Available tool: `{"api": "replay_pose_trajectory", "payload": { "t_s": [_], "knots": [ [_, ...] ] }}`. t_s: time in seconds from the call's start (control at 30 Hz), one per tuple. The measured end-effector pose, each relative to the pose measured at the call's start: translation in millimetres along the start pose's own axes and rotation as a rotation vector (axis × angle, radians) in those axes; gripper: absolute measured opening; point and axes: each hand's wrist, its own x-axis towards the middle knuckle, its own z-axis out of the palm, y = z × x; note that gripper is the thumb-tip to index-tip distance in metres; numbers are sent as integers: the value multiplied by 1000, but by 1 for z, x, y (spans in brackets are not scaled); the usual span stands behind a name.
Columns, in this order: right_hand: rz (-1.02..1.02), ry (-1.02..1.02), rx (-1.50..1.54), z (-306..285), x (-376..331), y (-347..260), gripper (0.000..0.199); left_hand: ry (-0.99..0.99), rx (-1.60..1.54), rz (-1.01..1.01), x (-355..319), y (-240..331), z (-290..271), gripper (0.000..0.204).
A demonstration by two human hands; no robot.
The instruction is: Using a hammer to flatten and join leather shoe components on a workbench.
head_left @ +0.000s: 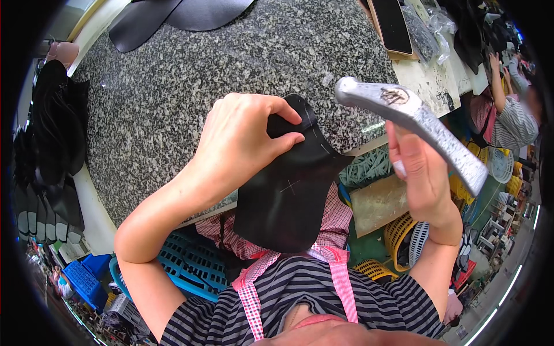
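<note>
A black leather shoe-upper piece (pixel 283 196) lies over the near edge of the speckled stone slab (pixel 231 63) and hangs down toward my lap. Pale stitch-like marks run along its edge, and a small cross is drawn on its face. My left hand (pixel 248 124) pinches the piece near its far end, thumb and forefinger on the leather. Raised above the slab's right edge, my right hand (pixel 421 173) is closed round the handle of a metal hammer (pixel 412 109). The hammer's head is apart from the leather, and most of the handle is hidden by the fingers.
More black leather pieces (pixel 202 12) lie at the slab's far edge, and others hang at the left (pixel 55 127). A phone (pixel 391 26) rests at the far right beside clear plastic bags (pixel 430 34). Baskets, one blue (pixel 190 268), stand below. A person (pixel 511 118) works at the right.
</note>
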Motion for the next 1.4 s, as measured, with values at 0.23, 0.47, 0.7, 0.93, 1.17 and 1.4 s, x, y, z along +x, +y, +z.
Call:
{"api": "replay_pose_trajectory", "payload": {
  "t_s": [0.23, 0.47, 0.7, 0.93, 1.17, 1.4],
  "knots": [
    [-88, -76, -58, 2, 27, -6, 22, 0, 17, -20, -2, -3, 1, 21],
    [-178, -165, -111, 20, 23, -2, 19, 83, 66, 15, -19, 0, -3, 29],
    [-196, -33, -35, 10, 25, -13, 31, 169, -60, -26, -35, -7, 5, 30],
    [-120, -210, -141, 18, 27, -11, 28, 173, -3, 7, -33, -9, 7, 29],
    [-294, -177, -268, 31, 23, -10, 23, 134, 8, -19, -32, -6, 4, 26],
    [-219, -190, -215, 39, 19, -29, 20, 169, -20, 20, -37, -6, 4, 30]
  ]
}}
